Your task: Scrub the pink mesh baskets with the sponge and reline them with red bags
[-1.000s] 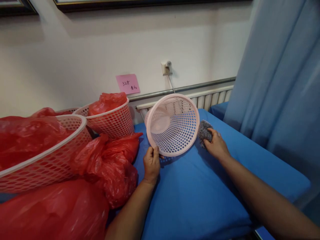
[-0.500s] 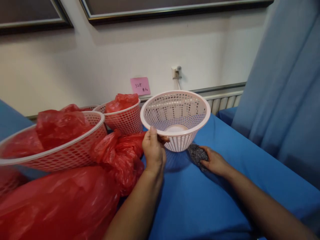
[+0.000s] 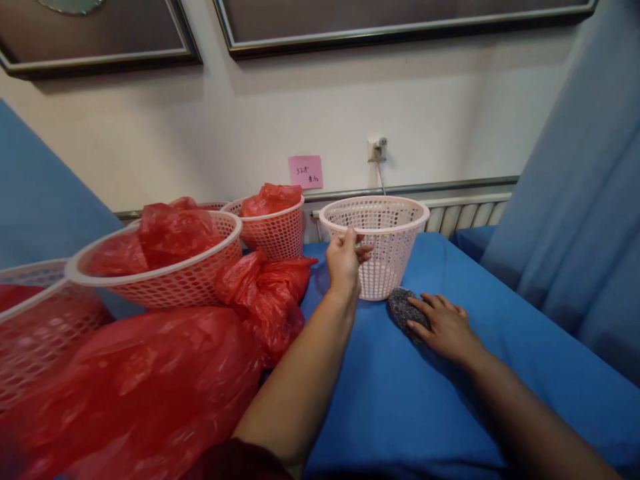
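A pale pink perforated plastic basket (image 3: 387, 260) stands upright on the blue-covered surface (image 3: 380, 400). My left hand (image 3: 345, 263) is closed at the near-left part of its rim, thumb up and fingers curled just below. Beside the basket's base, on the right, lies a dark grey speckled oval lump (image 3: 406, 312); its material is unclear. Over its right side rests my right hand (image 3: 445, 327), fingers spread and touching it without wrapping round it. Left of my left forearm is a bunched red plastic bag (image 3: 265, 300).
More pink baskets hold red plastic bags: a wide one (image 3: 190, 283), a smaller one (image 3: 280, 233) behind, another (image 3: 45, 327) at the left edge. A large red bag (image 3: 150, 393) fills the front left. A pink note (image 3: 305, 172) and a socket (image 3: 377, 151) are on the wall; a blue curtain (image 3: 565, 233) hangs right.
The view has shifted left and the basket has tipped from leaning towards me to upright. My right hand's fingers have loosened from around the grey lump and spread over it.
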The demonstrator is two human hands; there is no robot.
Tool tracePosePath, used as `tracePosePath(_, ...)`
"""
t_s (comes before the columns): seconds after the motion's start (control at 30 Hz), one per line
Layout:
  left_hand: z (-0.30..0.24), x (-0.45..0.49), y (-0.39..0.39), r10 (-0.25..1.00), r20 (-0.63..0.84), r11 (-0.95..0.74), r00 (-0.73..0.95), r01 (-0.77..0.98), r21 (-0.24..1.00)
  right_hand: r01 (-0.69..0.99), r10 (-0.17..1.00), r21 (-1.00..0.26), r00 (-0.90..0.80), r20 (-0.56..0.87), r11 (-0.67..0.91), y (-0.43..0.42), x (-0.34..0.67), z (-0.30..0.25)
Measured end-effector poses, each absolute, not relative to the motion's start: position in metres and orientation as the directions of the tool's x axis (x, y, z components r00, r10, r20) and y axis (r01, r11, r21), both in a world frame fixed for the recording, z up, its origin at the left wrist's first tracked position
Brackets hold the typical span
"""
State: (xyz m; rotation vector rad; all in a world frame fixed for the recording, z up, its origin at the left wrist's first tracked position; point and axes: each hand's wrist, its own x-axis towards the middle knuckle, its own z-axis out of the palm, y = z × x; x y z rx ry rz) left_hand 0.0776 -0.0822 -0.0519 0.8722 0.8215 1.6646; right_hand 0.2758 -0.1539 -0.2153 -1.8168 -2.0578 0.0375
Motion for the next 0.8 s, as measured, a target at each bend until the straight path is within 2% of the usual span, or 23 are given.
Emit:
tracePosePath(0.1,-0.08,0.068,-0.117,0.962,0.191,-0.252,-0.196,-0.359,0.899,0.951,0.912,-0.22,-0.119,0.392,0.219,-0.166,0.268,-0.21)
tracePosePath(0.27,-0.144,0.022,-0.2,0.963,0.246,-0.253,-0.111,-0.055,0.966,0.778,0.799,-0.391,-0.224,0.558,0.492,-0.184,0.229,-0.188)
tracePosePath(0.33,-0.162,-0.004,-0.233,0.928,0.356,-0.344,-0.11,0.114,0.932,0.662,0.781,-0.479,-0.277,0.56,0.577,-0.188,0.197,-0.178)
tracePosePath(0.43,-0.173,-0.042,-0.268,0.806,0.592,-0.538,-0.032,0.379,0.753,0.509,0.761,-0.567,-0.411,0.501,0.648,-0.186,0.133,-0.168)
tracePosePath(0.5,-0.172,-0.06,-0.28,0.713,0.701,-0.617,0.006,0.481,0.623,0.486,0.749,-0.573,-0.49,0.447,0.66,-0.18,0.088,-0.167)
tracePosePath(0.57,-0.167,-0.073,-0.284,0.661,0.751,-0.637,-0.002,0.527,0.562,0.522,0.776,-0.578,-0.484,0.405,0.628,-0.171,0.05,-0.17)
tracePosePath(0.7,-0.162,-0.085,-0.278,0.709,0.695,-0.551,-0.119,0.522,0.651,0.49,0.836,-0.681,-0.384,0.392,0.544,-0.144,0.016,-0.18)
tracePosePath(0.8,-0.17,-0.088,-0.271,0.777,0.618,-0.489,-0.118,0.505,0.711,0.457,0.884,-0.757,-0.24,0.402,0.468,-0.12,0.029,-0.182)
